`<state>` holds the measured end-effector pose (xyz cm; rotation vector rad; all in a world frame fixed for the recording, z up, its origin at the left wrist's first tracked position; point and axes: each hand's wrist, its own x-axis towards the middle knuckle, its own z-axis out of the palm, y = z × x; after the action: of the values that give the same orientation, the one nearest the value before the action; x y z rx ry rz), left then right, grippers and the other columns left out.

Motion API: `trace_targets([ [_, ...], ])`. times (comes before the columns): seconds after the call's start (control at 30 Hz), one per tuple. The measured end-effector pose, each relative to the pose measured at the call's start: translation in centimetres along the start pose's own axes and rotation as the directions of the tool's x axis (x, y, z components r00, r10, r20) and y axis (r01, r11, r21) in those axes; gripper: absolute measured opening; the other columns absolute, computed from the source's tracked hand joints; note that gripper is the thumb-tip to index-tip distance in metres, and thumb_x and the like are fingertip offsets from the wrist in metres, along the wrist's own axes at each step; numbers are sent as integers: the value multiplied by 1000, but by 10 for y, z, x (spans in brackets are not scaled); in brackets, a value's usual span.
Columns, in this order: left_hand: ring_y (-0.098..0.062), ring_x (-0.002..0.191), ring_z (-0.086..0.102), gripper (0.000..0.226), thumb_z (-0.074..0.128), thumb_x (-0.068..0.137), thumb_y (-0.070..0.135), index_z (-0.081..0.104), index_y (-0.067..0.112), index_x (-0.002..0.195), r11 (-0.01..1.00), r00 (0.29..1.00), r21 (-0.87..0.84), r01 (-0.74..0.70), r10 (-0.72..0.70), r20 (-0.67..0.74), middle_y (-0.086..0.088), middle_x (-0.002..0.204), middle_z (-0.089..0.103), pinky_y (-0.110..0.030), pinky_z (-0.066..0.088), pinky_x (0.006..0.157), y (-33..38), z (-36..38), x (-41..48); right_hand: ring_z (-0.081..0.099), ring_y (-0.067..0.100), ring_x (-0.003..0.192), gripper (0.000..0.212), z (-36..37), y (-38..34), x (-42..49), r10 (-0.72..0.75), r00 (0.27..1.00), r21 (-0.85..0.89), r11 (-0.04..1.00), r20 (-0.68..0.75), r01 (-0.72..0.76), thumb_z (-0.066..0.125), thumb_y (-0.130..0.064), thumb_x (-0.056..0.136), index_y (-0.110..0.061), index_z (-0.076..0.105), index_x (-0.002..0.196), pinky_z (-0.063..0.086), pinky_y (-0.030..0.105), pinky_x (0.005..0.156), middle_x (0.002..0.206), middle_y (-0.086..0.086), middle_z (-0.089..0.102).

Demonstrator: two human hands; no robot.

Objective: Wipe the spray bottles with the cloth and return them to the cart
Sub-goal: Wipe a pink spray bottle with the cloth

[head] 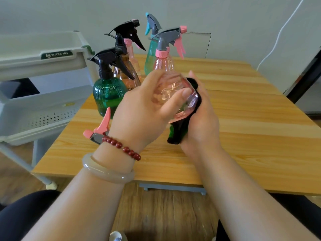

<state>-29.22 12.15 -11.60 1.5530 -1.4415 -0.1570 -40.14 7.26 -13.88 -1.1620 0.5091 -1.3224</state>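
My left hand (144, 110) grips a clear pink spray bottle (175, 94) lying tilted above the wooden table (251, 122). Its grey head with the pink trigger (102, 127) sticks out to the lower left, past my wrist. My right hand (201, 119) holds a dark green cloth (180, 131) pressed against the bottle's base and underside. Several other spray bottles stand at the table's far left: a dark green one (107, 94), an amber one (128, 75), a teal one (150, 53) and an upright pink one (164, 62).
A white tiered cart (43, 66) stands to the left of the table, its lower perforated tray (40, 117) close to the table's edge. A white cable (278, 39) hangs on the wall at the right. A dark frame (305, 75) leans at the far right.
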Motion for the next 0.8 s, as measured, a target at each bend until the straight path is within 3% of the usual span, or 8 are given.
trace_targets([
  [0.1, 0, 73, 63, 74, 37, 77, 81, 46, 34, 135, 999, 999, 22, 46, -46, -23, 15, 82, 64, -33, 58, 66, -1, -2, 5, 37, 11, 142, 31, 5, -3, -4, -196, 979, -243, 948, 61, 205, 38, -34, 103, -47, 56, 125, 29, 45, 119, 153, -8, 41],
  [0.17, 2, 76, 63, 76, 39, 77, 82, 45, 35, 136, 999, 999, 34, 31, -30, -35, 18, 85, 63, -30, 57, 67, -4, -6, 7, 26, 4, 146, 32, 9, 1, -5, -215, 971, -373, 897, 103, 238, 35, -33, 104, -46, 48, 130, 24, 40, 121, 156, -12, 30],
  [0.3, 0, 63, 58, 76, 36, 77, 82, 48, 32, 133, 994, 1000, 103, -17, 19, -17, 15, 79, 62, -26, 51, 58, -2, -2, 3, 58, 16, 125, 29, 4, 2, -3, -113, 993, -285, 953, -35, 98, 35, -44, 105, -49, 56, 124, 42, 44, 109, 134, -3, 62],
  [0.43, -3, 65, 59, 73, 34, 75, 81, 47, 36, 131, 998, 997, 18, 58, -57, -46, 12, 76, 62, -28, 50, 60, -1, 1, 2, 33, 10, 144, 32, 10, 7, -10, -236, 972, -422, 881, 5, 216, 33, -52, 99, -59, 45, 127, 28, 45, 119, 155, -5, 38],
  [0.53, -3, 64, 62, 62, 41, 81, 77, 49, 38, 127, 999, 999, -14, 32, -32, -40, 16, 81, 66, -31, 56, 62, -2, 1, 1, 44, 15, 138, 33, 10, 8, -8, -133, 990, -244, 962, -37, 120, 37, -57, 99, -54, 50, 129, 35, 47, 115, 148, -3, 49],
  [0.63, 3, 65, 62, 66, 39, 79, 81, 50, 36, 126, 998, 999, -47, 31, -33, -26, 28, 76, 64, -17, 51, 57, -1, 3, 0, 65, 19, 114, 37, 6, -2, -1, 139, 985, 22, 990, -101, -137, 38, -49, 103, -36, 61, 129, 50, 44, 102, 122, 1, 69],
  [0.73, -3, 65, 64, 68, 36, 77, 83, 49, 39, 128, 994, 996, -88, 70, -74, -42, 10, 74, 67, -23, 53, 57, 1, 2, 1, 44, 9, 136, 40, 6, 1, -5, -160, 986, -381, 915, -44, 132, 31, -48, 102, -39, 55, 133, 34, 39, 116, 147, -5, 50],
  [0.8, -2, 65, 65, 56, 40, 78, 80, 49, 45, 120, 991, 998, -117, 57, -61, -35, 18, 79, 67, -26, 56, 60, -1, 1, 1, 36, 4, 141, 42, 4, 9, -3, -200, 980, -412, 893, -9, 179, 29, -46, 102, -39, 51, 136, 29, 33, 118, 153, -7, 41],
])
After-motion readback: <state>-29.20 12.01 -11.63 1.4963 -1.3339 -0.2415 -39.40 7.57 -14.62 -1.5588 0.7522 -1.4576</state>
